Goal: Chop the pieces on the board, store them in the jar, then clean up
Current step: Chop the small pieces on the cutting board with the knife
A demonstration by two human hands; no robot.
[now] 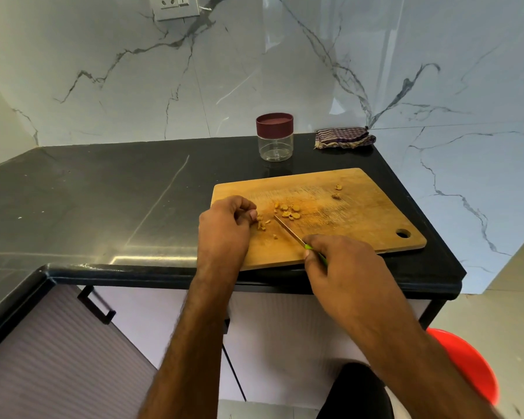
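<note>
Right hand (342, 264), nearest: its grip is clasping a green-handled knife (297, 237), blade angling over the wooden chopping board (360, 219). Left hand (224, 225): fingers curling, pinching small yellow-brown pieces (262, 223) at the board's left end. More chopped pieces (289, 210) are lying mid-board. Lidded clear jar (275, 137) is standing on the black counter (103, 192) behind the board; a striped cloth (344, 138) is lying folded beside it.

We stand in a home kitchen: black stone counter (103, 189), marble-look wall tiles (133, 71), cupboard doors (58, 358) below, a wooden chopping board (360, 213).
</note>
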